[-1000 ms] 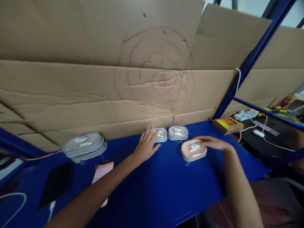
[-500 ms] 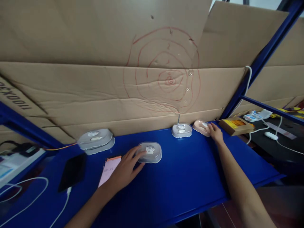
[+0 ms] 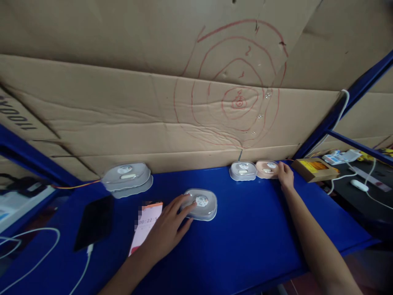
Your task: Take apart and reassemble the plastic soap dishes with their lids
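My left hand (image 3: 175, 223) lies with fingers apart over the left side of a clear plastic container (image 3: 206, 209) with a white round label, resting on the blue table. At the back, my right hand (image 3: 285, 175) grips the right end of a pinkish container (image 3: 265, 168) of the same rounded shape, its fingertips partly hidden. A greyish container (image 3: 243, 171) stands directly to the left of the pinkish one, close against it. Further left is a stack of greyish containers (image 3: 129, 177) by the cardboard wall.
A lit phone (image 3: 147, 223) showing a timer lies beside my left forearm. A dark phone (image 3: 94, 221) with a white cable is further left. An open cardboard box (image 3: 316, 169) sits right of my right hand. Cardboard (image 3: 123, 102) with red rings backs the blue table (image 3: 239, 254).
The pinkish container, slanted and slightly apart before, now sits straight alongside the greyish one, with my right hand still at its end. The view has shifted; my left hand stays on the clear container.
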The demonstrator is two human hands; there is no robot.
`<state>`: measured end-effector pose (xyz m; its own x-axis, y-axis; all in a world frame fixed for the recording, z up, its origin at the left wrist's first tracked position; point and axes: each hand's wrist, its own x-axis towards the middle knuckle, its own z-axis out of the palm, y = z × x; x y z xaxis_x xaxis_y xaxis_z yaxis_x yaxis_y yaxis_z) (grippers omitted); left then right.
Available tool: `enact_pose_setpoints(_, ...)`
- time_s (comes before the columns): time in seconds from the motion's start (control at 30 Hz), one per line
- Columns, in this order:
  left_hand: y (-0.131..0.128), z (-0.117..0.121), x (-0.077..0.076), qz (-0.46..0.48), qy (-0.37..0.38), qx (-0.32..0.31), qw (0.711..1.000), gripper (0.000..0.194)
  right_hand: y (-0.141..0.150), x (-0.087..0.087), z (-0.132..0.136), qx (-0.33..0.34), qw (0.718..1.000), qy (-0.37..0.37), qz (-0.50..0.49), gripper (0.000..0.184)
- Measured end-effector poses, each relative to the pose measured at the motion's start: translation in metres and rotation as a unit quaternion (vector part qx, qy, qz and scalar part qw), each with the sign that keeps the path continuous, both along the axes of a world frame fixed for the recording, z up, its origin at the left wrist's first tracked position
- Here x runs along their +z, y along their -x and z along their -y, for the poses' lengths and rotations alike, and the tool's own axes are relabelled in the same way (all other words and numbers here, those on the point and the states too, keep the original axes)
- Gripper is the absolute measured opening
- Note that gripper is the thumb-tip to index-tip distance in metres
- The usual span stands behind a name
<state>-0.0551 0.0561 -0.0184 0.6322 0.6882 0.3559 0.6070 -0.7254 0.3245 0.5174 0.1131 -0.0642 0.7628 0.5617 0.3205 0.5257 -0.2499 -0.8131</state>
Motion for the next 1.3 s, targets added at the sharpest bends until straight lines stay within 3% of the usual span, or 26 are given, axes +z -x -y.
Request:
enact_pose_setpoints(0.27,-0.003,-0.002,0.004,0.011,0.012,0.001,1.0,0.038,0.049,-0.004,-0.018,0.135,0.991,0.014,0.018,0.039)
enact_pose_setpoints(0.47,-0.007,0.0,0.011,0.035,0.047,0.003,0.998,0.037,0.093,0.002,-0.012,0.286,0.955,0.061,0.041,0.063)
enact_pose_setpoints(0.63,-0.01,0.013,0.018,0.009,0.102,-0.021,0.995,0.055,0.124,0.027,0.005,0.336,0.935,0.068,0.097,0.079)
enact_pose_setpoints(0.73,-0.013,0.019,0.017,-0.004,0.123,-0.028,0.992,0.055,0.154,0.053,0.026,0.347,0.925,0.049,0.148,0.074)
enact_pose_setpoints(0.8,-0.014,0.022,0.014,0.003,0.158,-0.042,0.987,0.058,0.188,0.069,0.049,0.416,0.879,0.024,0.231,0.064)
enact_pose_setpoints(0.9,-0.016,0.024,0.009,0.034,0.2,-0.058,0.978,0.07,0.244,0.081,0.088,0.644,0.711,0.074,0.273,0.078)
enact_pose_setpoints(0.93,-0.016,0.024,0.008,0.043,0.206,-0.059,0.976,0.075,0.259,0.081,0.099,0.67,0.682,0.098,0.278,0.08)
enact_pose_setpoints(1.03,-0.016,0.024,0.006,0.054,0.221,-0.051,0.973,0.09,0.279,0.077,0.112,0.681,0.673,0.103,0.27,0.073)
enact_pose_setpoints(1.13,-0.015,0.024,0.005,0.042,0.243,-0.037,0.968,0.103,0.265,0.073,0.1,0.708,0.675,0.08,0.192,0.073)
enact_pose_setpoints(1.2,-0.015,0.024,0.007,0.036,0.257,-0.031,0.965,0.112,0.251,0.072,0.089,0.688,0.698,0.081,0.183,0.071)
enact_pose_setpoints(1.3,-0.014,0.024,0.014,0.032,0.279,-0.028,0.959,0.12,0.236,0.068,0.077,0.607,0.745,0.105,0.255,0.07)
